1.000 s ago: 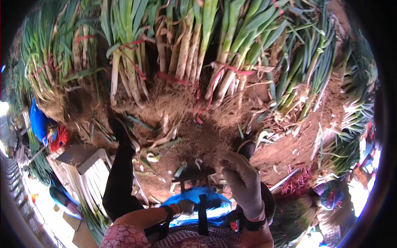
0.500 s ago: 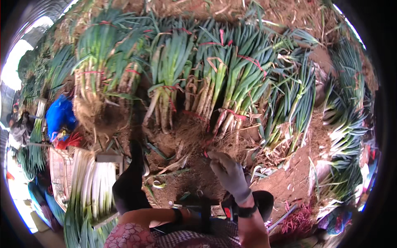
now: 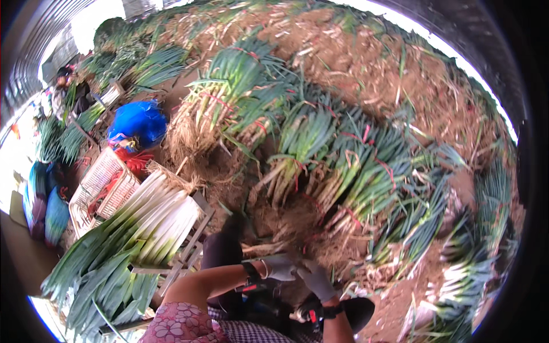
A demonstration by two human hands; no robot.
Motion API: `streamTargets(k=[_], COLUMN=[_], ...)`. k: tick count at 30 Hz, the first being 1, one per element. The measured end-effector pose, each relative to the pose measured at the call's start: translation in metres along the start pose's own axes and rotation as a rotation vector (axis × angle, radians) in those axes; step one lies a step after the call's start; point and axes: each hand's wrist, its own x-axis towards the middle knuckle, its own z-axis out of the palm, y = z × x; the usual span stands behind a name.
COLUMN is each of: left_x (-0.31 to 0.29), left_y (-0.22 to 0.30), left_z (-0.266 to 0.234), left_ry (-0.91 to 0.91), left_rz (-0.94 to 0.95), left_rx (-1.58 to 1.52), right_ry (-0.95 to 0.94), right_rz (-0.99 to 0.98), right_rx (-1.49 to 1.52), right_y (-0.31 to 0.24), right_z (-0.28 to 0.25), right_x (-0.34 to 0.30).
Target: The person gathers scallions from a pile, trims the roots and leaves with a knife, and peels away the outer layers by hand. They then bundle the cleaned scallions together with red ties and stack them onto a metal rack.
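Centrally, below the middle of the frame, your left hand [image 3: 278, 267] and right hand [image 3: 316, 281], both in pale gloves, came together with their fingertips near each other. The fingers of each pointed inward and were blurred where they met; whether they were open or closed, or pinched anything small, you could not have told from this view. Dark bands ringed both wrists.

Just above your hands, the nearest leeks [image 3: 303, 137] ran in bundles from the centre toward the right of the frame, their root ends turned toward you and their green tops away. Red ties [image 3: 384, 171] crossed several of them. Around the roots you had brown soil [image 3: 394, 308], strewn with pale scraps toward the lower right.

At the left, a stack of white stems [image 3: 166, 211] lay slantwise beside a metal rack [image 3: 191, 251], its long green leaves [image 3: 103, 268] spreading to the lower left. Above the stack stood a lattice basket [image 3: 91, 183], with red strands [image 3: 135, 163] near it and a blue bag [image 3: 137, 123] just beyond. At the upper left, another person [image 3: 63, 80] was well apart from you.
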Motion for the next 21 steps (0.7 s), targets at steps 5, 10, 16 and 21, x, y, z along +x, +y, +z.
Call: streamTargets(k=[5, 10, 16, 21], left_x=[0.027, 0.026, 0.011, -0.047], left_y=[-0.036, -0.023, 0.055, 0.08], left_z=[0.045, 0.032, -0.021, 0.001], left_ry=[-0.251, -0.238, 0.578, 0.282], left_rz=[-0.012, -0.102, -0.114, -0.176], left_rx=[0.389, 0.282, -0.02, -0.956], right_ry=[-0.038, -0.163, 0.215, 0.32], right_rz=[0.115, 0.14, -0.269, -0.207], right_rx=[-0.013, 0.013, -0.287, 0.623], right_y=[0.078, 0.163, 0.102, 0.023], right_z=[0.029, 0.071, 0.078, 0.032], right_x=[-0.002, -0.022, -0.007, -0.013])
